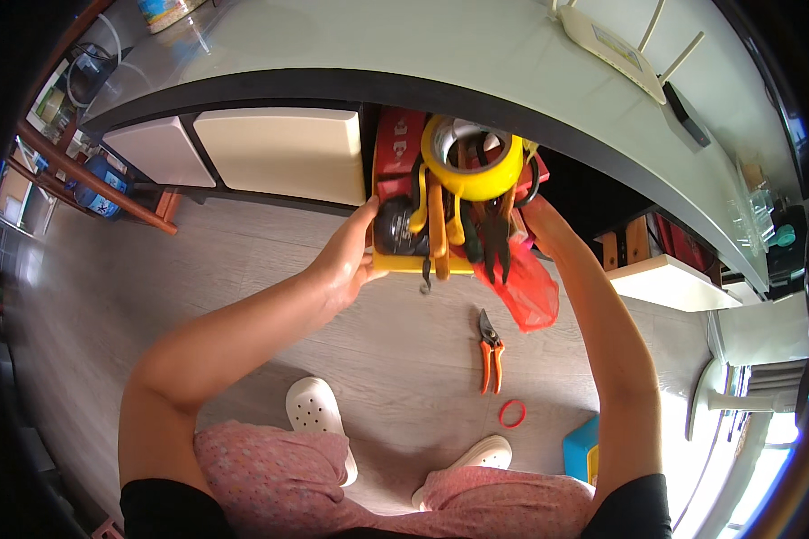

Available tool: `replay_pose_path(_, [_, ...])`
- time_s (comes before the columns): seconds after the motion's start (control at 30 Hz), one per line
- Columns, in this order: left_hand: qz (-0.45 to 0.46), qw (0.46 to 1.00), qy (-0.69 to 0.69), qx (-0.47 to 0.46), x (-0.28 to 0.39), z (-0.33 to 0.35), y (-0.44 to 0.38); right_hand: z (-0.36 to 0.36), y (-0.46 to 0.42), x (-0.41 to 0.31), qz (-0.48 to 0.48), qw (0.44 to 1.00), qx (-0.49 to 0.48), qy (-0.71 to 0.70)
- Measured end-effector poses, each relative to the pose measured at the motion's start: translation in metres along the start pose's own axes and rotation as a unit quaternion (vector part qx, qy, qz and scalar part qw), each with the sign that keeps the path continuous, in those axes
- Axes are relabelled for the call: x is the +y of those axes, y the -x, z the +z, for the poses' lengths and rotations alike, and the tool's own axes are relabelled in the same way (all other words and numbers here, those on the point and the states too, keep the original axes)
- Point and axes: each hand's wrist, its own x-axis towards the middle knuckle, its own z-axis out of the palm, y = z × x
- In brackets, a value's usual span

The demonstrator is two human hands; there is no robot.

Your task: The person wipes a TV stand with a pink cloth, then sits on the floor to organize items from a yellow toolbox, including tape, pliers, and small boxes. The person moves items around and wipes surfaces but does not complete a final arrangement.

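Note:
A yellow-edged box [404, 263] crammed with tools is held at the front of a cabinet opening. My left hand [350, 249] grips its left side, thumb up along the wall and fingers underneath. On the opposite side my right hand [546, 222] holds the box; its fingertips are hidden. A roll of yellow tape [472, 182] lies on top. Below it are pliers [495, 236] with dark jaws, yellow-handled tools [457, 226], an orange handle [437, 215] and a black tape measure [398, 226]. A red plastic bag [529, 290] hangs over the front right corner.
Orange-handled pruning shears [491, 354] and a red ring [512, 414] lie on the floor. A lowered cabinet door [674, 283] juts out at right. On the cabinet top [377, 47] stands a white router [613, 54]. A blue-and-yellow container [581, 448] is beside my right shoe [485, 453].

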Motion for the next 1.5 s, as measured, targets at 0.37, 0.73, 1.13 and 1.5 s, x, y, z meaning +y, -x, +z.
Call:
replay_pose_path(0.37, [-0.015,0.991,-0.083,-0.106,0.012,-0.013,-0.028,0.002,0.028,0.013,-0.081,0.988,0.036,0.128])
replay_pose_path(0.73, [-0.043,0.988,-0.137,-0.059,-0.027,-0.005,0.046,0.029,0.138,0.075,-0.247,0.785,-0.019,0.568])
replay_pose_path(1.13, [-0.296,0.938,-0.175,-0.039,-0.123,-0.028,0.078,0.07,0.207,0.179,-0.246,0.889,-0.043,0.383])
replay_pose_path(1.5, [-0.286,0.893,-0.28,-0.204,-0.155,-0.056,0.044,0.056,0.22,0.264,-0.017,0.927,-0.125,0.354])
